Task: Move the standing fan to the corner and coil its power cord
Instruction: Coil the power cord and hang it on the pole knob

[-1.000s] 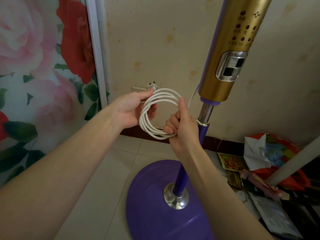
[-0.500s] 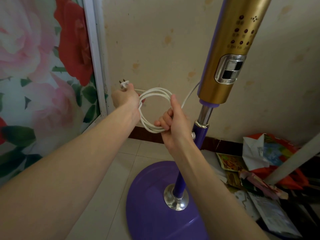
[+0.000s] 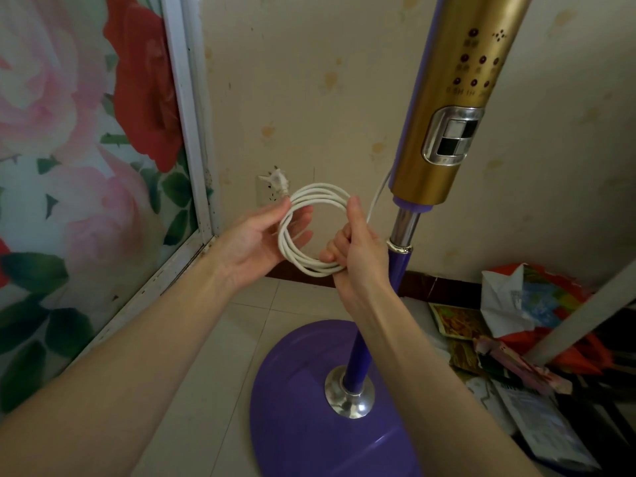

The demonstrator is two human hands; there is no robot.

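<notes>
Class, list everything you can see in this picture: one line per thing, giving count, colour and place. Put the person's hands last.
Standing fan: one, gold column, purple pole and base, right of centre.
Power cord: one, white, coiled in loops between both hands.
Plug: one, white, at the coil's upper left.
Floral panel: one, pink and red roses, left.
Paper clutter: several, mixed colours, floor at right.
Left hand: holds the coil's left side.
Right hand: grips the coil's right side.
</notes>
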